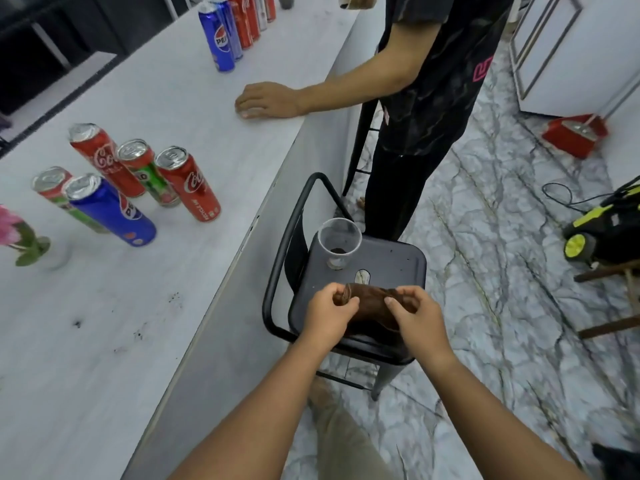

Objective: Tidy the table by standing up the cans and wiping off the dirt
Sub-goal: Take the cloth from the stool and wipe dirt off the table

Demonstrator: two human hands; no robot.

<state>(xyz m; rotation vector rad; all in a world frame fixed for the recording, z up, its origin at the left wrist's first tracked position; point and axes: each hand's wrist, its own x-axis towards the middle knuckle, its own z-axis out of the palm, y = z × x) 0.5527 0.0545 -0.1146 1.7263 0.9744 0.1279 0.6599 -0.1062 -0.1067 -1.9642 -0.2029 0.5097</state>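
Our left hand (329,315) and right hand (414,318) both pinch the cloth (370,299) above the stool (391,261), off the tabletop's (207,133) right edge. Dirt specks (140,336) dot its near end.

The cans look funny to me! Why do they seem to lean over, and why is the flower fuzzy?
Head view: the wide-angle lens stretches things near the edges, so the standing cans seem to lean; the pink flower at the left edge is blurred; the left hand and right hand gripping the brown cloth look sharper.
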